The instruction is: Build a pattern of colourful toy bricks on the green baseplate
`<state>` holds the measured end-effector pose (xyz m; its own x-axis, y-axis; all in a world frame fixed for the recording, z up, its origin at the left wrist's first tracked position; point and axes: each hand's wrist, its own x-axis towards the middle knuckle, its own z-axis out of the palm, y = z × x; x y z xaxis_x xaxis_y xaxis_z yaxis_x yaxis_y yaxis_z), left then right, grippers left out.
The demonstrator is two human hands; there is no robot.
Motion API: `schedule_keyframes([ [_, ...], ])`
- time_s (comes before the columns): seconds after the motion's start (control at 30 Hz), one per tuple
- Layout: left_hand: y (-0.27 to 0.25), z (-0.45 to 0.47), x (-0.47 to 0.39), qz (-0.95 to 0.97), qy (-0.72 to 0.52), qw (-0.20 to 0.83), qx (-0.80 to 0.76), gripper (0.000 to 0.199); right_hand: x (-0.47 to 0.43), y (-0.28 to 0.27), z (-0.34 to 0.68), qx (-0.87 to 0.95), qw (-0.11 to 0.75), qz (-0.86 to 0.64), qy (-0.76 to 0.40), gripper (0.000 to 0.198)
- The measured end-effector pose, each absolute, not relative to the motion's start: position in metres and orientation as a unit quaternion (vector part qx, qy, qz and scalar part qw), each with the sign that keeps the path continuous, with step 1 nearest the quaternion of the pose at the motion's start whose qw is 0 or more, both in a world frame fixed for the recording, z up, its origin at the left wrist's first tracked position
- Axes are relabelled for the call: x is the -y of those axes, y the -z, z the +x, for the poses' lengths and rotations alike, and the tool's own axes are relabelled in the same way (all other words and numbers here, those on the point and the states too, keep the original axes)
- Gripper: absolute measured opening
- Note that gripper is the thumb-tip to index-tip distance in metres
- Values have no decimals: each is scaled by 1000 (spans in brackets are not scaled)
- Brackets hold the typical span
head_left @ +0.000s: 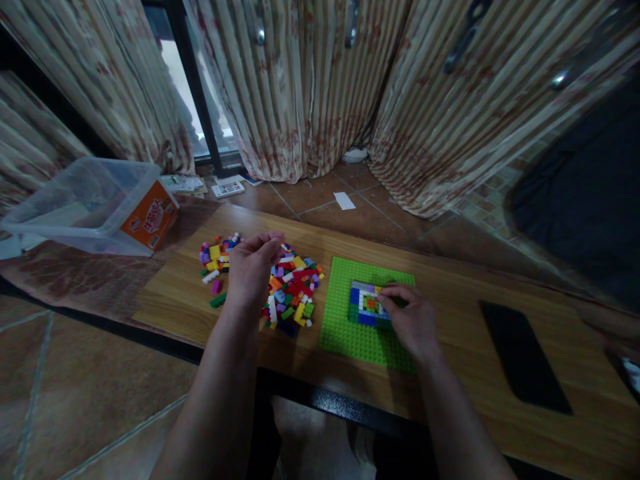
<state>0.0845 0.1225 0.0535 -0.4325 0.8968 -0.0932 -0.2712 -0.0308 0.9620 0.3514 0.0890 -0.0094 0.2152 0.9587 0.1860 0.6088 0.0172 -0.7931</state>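
A green studded baseplate (337, 327) lies on the wooden table. On it stands a low square build of toy bricks (355, 295), with blue, white, green, orange and yellow showing. My right hand (413, 317) is over the right side of this build, its thumb and forefinger pinched at the top edge. Whatever sits between those fingertips is hidden. Above a loose pile of mixed toy bricks (295, 287), my left hand (253, 263) is raised with thumb and fingers pressed together. Anything in that pinch is too small to make out.
On the left stands a clear plastic bin (95, 230) with an orange label. A flat black object (525, 357) rests on the table to the right. Curtains (300, 87) hang beyond the table, and a white paper (344, 201) lies on the tiled floor.
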Motion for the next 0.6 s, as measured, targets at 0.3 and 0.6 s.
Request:
schedule_keyframes([
  [0.3,-52,80,-123,297,-651,438,-544,18,-89,11,350,596,397,-668,-201,21],
  [0.6,-44,59,-126,360,-607,400,-585,23,-87,5,354,522,433,-693,-245,27],
])
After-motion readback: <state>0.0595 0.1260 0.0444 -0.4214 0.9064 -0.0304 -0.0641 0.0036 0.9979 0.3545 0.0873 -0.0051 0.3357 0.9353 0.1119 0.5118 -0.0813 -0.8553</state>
